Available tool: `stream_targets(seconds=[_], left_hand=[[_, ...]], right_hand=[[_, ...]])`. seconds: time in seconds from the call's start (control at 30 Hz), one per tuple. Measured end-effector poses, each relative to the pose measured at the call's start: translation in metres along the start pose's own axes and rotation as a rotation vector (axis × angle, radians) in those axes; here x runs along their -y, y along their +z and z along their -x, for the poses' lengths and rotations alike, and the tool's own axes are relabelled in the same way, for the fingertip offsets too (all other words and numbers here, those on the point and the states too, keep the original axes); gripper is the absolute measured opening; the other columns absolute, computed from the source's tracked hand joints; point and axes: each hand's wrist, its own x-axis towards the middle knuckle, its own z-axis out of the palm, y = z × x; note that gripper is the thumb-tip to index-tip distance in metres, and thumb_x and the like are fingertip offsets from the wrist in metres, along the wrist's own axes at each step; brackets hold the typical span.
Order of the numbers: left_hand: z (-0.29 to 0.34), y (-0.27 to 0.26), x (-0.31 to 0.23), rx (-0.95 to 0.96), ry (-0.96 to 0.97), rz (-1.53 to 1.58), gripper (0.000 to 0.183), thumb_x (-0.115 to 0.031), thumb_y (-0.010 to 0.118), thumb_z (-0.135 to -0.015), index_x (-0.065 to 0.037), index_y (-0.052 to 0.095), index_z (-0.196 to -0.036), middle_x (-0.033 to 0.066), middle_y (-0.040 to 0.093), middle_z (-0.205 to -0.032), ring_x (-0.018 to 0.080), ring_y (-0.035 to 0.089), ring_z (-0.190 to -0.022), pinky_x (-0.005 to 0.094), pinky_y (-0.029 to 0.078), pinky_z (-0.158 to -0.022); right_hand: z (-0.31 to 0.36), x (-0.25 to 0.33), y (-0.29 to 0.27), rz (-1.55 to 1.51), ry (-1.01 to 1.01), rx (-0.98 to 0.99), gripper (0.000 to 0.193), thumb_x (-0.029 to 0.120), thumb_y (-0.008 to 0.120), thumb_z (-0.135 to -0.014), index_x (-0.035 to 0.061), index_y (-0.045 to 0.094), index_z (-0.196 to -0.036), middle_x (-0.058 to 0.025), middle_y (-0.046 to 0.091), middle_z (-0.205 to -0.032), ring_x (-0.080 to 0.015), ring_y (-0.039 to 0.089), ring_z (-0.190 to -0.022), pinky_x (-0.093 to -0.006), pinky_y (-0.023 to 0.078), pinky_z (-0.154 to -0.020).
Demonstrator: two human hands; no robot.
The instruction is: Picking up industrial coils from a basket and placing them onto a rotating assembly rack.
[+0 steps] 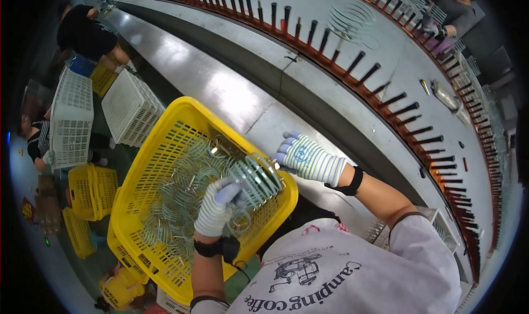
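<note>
My left hand, in a striped glove, is closed on a bundle of pale green rings with small metal ends, held over the yellow basket. To the right of the bundle is my right hand, also gloved. Its fingers are slightly bent and apart, with their tips close to a metal end of the rings; whether they touch it is unclear. Inside the basket lies a tangled heap of similar loose rings. Both wrists wear black bands.
A metal bench runs beside the basket. Beyond it curves a row of upright black-tipped pegs, with an orange glow at the right. White crates and another yellow basket stand at left. Other people work at far left and upper right.
</note>
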Motion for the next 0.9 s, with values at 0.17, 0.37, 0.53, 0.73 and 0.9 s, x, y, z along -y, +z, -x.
stream_targets(seconds=[0.17,0.37,0.53,0.73,0.9], left_hand=[[-0.029,-0.052,0.028,-0.309,0.155,-0.151,0.039,-0.036,0.052,-0.089,0.0,0.057,-0.104,0.006,0.062,-0.077,0.0104,0.054,-0.059,0.0246,0.047,-0.055],[-0.081,-0.125,0.18,-0.47,-0.145,-0.161,0.027,-0.023,0.059,-0.085,-0.006,0.057,-0.106,0.0051,0.062,-0.089,0.0154,0.057,-0.069,0.0286,0.049,-0.061],[-0.147,-0.158,0.266,-0.526,-0.132,-0.281,0.045,-0.019,0.051,-0.087,0.004,0.043,-0.125,0.0141,0.051,-0.122,0.0243,0.048,-0.109,0.0347,0.036,-0.093],[-0.195,-0.143,0.319,-0.374,-0.226,-1.559,0.044,-0.017,0.041,-0.09,-0.004,0.036,-0.132,0.01,0.038,-0.136,0.028,0.039,-0.121,0.0375,0.029,-0.101],[-0.19,-0.136,0.315,0.383,-0.458,-2.219,0.046,-0.035,0.028,-0.095,-0.02,0.032,-0.138,-0.0022,0.023,-0.146,0.0221,0.026,-0.132,0.0439,0.023,-0.106]], right_hand=[[0.109,0.013,-0.005,-0.519,0.529,-0.161,0.025,0.023,0.054,-0.087,0.0027,0.056,-0.101,-0.0102,0.056,-0.077,-0.0245,0.054,-0.072,-0.0333,0.045,-0.074],[0.227,0.055,-0.041,-1.655,0.865,-0.822,0.042,0.031,0.059,-0.086,-0.0008,0.048,-0.11,-0.0032,0.055,-0.082,-0.0135,0.055,-0.078,-0.0335,0.047,-0.082],[0.304,0.082,-0.088,-1.376,0.865,-1.112,0.043,0.031,0.069,-0.077,0.0037,0.053,-0.106,-0.0077,0.06,-0.093,-0.0208,0.059,-0.087,-0.0339,0.048,-0.079],[0.434,0.098,-0.159,-0.747,0.781,-1.652,0.037,0.027,0.054,-0.09,0.0014,0.05,-0.115,-0.0111,0.061,-0.098,-0.021,0.06,-0.087,-0.0334,0.049,-0.079],[0.489,0.05,-0.187,-0.324,0.96,-1.708,0.039,0.029,0.055,-0.089,0.0027,0.048,-0.118,-0.0151,0.06,-0.106,-0.0263,0.059,-0.095,-0.0364,0.049,-0.082]])
